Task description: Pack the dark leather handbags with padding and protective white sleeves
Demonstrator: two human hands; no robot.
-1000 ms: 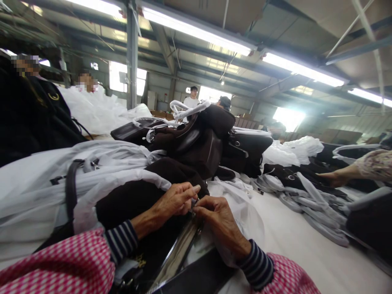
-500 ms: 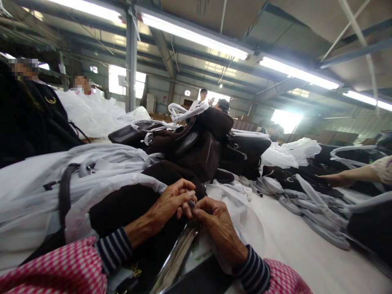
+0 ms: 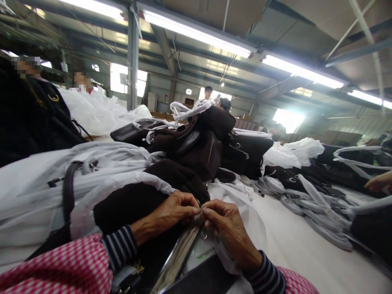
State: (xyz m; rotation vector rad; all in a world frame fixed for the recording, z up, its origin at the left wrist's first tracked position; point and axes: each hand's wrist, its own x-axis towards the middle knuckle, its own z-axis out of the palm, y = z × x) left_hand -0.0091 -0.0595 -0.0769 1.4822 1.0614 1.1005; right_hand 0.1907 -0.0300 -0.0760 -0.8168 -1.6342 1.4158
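My left hand (image 3: pixel 173 210) and my right hand (image 3: pixel 228 224) meet fingertip to fingertip over a dark brown handbag (image 3: pixel 134 204) that lies against me. Both pinch the far end of its open zipper (image 3: pixel 180 255), where a small metal ring (image 3: pixel 202 234) hangs below my right fingers. The fingers of both hands are curled tight. A thin white plastic wrap (image 3: pixel 122 179) partly covers the bag. My sleeves are pink check with striped cuffs.
A heap of dark bags with white wrapped handles (image 3: pixel 199 139) stands behind. Grey wrapped straps (image 3: pixel 309 204) lie on the white table (image 3: pixel 306 249) at right. Another person's hand (image 3: pixel 379 181) shows at the right edge. Several people stand at the back.
My hands stayed pinched at the zipper end and shifted slightly; the small ring now hangs below my right fingers. The other person's arm at right drew back toward the edge.
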